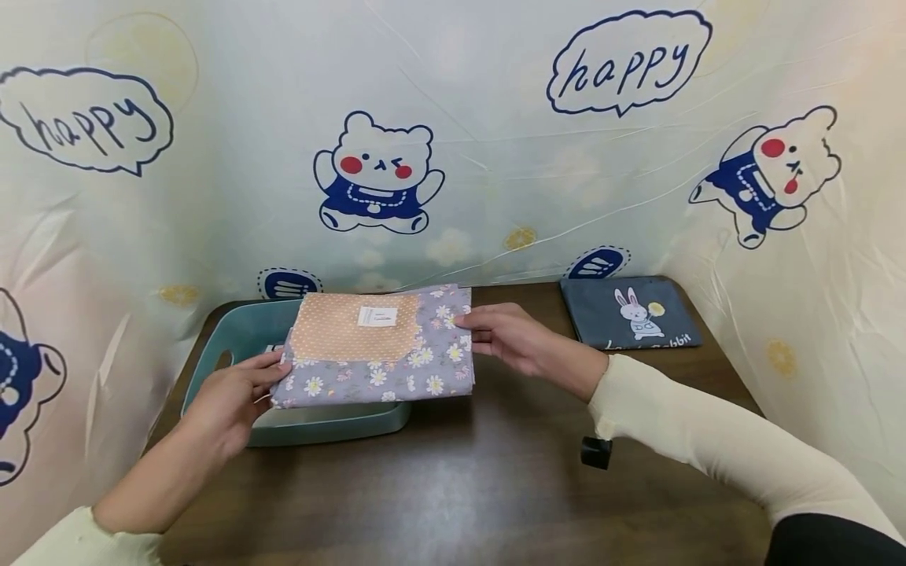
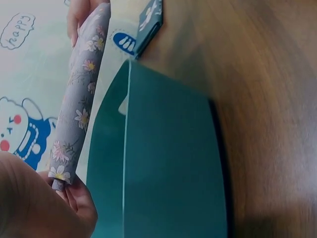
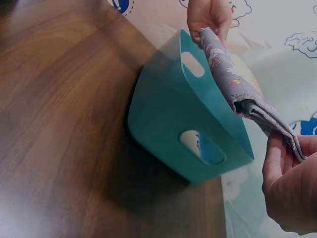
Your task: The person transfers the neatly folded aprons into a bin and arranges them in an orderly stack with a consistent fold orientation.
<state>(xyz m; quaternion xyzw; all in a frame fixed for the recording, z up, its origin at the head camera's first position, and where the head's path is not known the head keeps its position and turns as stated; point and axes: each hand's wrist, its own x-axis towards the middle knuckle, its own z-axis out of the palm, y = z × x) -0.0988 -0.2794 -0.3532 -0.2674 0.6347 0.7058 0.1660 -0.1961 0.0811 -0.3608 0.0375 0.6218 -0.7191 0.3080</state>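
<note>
A folded floral cloth (image 1: 439, 354), grey-purple with white daisies, an orange dotted patch and a small white label, is held flat between both hands. It is raised over the teal basket (image 1: 340, 425) and overlaps its right end in the head view. My left hand (image 1: 230, 397) pinches the cloth's left edge, thumb on top. At the opposite edge, my right hand (image 1: 520, 338) pinches the layers between thumb and fingers. The right wrist view shows the cloth's folded layers (image 3: 255, 109) running from one hand to the other above the basket's rim. Most of the basket's inside is hidden under the cloth.
A dark blue-grey folded item (image 1: 602, 314) with a rabbit print lies at the back right of the brown wooden table (image 1: 460, 479). Behind and beside the table hangs a pale curtain (image 1: 488, 149) printed with bears and "happy" bubbles.
</note>
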